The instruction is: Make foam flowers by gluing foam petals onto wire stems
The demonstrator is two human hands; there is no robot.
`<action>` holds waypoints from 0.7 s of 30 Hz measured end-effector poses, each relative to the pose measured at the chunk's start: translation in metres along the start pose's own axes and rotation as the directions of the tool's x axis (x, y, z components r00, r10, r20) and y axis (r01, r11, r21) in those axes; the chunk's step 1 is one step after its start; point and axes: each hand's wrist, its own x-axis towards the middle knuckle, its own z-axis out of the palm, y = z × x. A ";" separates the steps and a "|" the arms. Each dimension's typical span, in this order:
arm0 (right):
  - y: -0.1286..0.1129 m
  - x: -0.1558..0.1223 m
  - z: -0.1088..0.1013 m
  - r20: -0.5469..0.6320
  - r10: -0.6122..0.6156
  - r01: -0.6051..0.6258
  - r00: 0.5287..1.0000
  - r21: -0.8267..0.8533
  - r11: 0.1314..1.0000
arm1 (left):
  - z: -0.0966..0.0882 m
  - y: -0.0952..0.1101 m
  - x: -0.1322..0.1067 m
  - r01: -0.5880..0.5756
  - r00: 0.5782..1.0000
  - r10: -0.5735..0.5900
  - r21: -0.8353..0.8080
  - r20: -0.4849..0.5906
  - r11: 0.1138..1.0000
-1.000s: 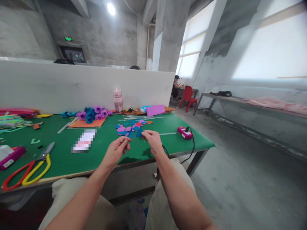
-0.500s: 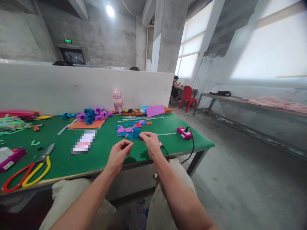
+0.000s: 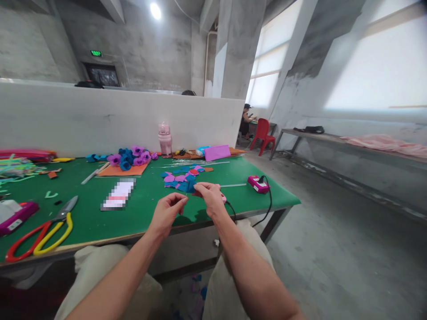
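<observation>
My right hand (image 3: 211,198) pinches a small dark blue paper piece (image 3: 191,183) by its edge, above the front of the green table. A bit of red shows beside those fingertips. To its left, my left hand (image 3: 169,212) has thumb and fingertips pressed together; what they hold, if anything, is too small to make out. The two hands are slightly apart. Just beyond them lies a spread of loose blue and purple paper pieces (image 3: 180,178). Partly hidden behind my right hand is a pink object (image 3: 223,198) with a black cable.
Large scissors (image 3: 55,231) with red and yellow handles lie at left. Purple and blue paper flowers (image 3: 130,158) rest on an orange sheet (image 3: 138,171). A pink bottle (image 3: 164,141) stands by the white partition (image 3: 200,118). A magenta power strip (image 3: 257,184) sits at right.
My left fingertips have come slightly closer to my right hand. The blue paper piece in my right hand looks narrower, as if turned. The whole view has shifted slightly.
</observation>
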 end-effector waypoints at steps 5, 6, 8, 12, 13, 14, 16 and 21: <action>-0.001 -0.001 0.001 0.003 0.016 -0.016 1.000 0.036 0.999 | 0.001 0.001 0.000 0.011 1.000 -0.011 -0.016 0.000 1.000; -0.001 -0.001 0.001 0.003 0.013 -0.013 1.000 0.039 0.999 | 0.002 0.001 0.000 0.012 1.000 -0.012 -0.019 -0.004 1.000; -0.001 -0.001 0.001 0.001 0.004 -0.004 1.000 0.048 0.999 | 0.002 0.002 -0.001 0.011 1.000 -0.011 -0.028 -0.014 1.000; -0.001 -0.001 0.001 0.004 0.004 -0.004 1.000 0.067 0.998 | 0.002 0.003 -0.001 0.007 1.000 -0.008 -0.034 -0.027 0.999; -0.001 -0.001 0.001 0.005 0.008 -0.009 1.000 0.070 0.997 | 0.002 0.003 -0.001 0.006 1.000 -0.007 -0.034 -0.027 0.999; 0.000 -0.001 0.001 0.005 0.012 -0.013 1.000 0.074 0.997 | 0.002 0.003 -0.001 0.005 1.000 -0.006 -0.035 -0.027 0.999; 0.000 -0.001 0.001 0.005 0.018 -0.018 1.000 0.082 0.996 | 0.002 0.004 -0.001 0.004 1.000 -0.005 -0.041 -0.022 0.999; 0.000 -0.002 0.002 0.015 0.026 -0.027 1.000 0.099 0.995 | 0.002 0.004 -0.001 0.010 1.000 -0.011 -0.043 -0.022 0.999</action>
